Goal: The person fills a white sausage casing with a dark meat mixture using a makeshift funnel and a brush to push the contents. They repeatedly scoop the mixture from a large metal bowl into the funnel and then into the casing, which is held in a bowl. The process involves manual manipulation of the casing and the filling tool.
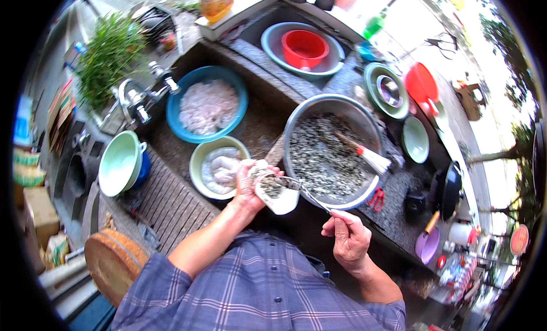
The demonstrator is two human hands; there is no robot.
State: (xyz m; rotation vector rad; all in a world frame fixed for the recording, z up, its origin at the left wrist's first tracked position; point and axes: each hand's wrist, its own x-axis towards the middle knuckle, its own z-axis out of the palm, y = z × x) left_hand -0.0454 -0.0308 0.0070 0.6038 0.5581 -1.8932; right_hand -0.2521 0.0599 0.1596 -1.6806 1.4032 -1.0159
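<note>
My left hand [247, 188] grips a white, open-sided plastic funnel [285, 203] that holds some dark-flecked, rice-like mixture [270, 186]. Its narrow end is hidden by my fingers. Between thumb and fingers, my right hand [348, 235] has the handle of a metal spoon [314, 197]; the spoon's bowl rests at the funnel's mouth. Just beyond lies a large metal basin [292, 117] with more of the mixture, a white-bristled brush [372, 160] lying in it. Behind my left hand, a pale green bowl [196, 177] holds pale, tube-like sausage casings [220, 162].
A blue basin [173, 117] of whitish, wet material sits in the stone sink near chrome taps [139, 100]. Red scissors [376, 199] and a black wok [449, 194] are to the right. A round wooden chopping block [109, 262] stands at lower left, below a green colander-like bowl [117, 164].
</note>
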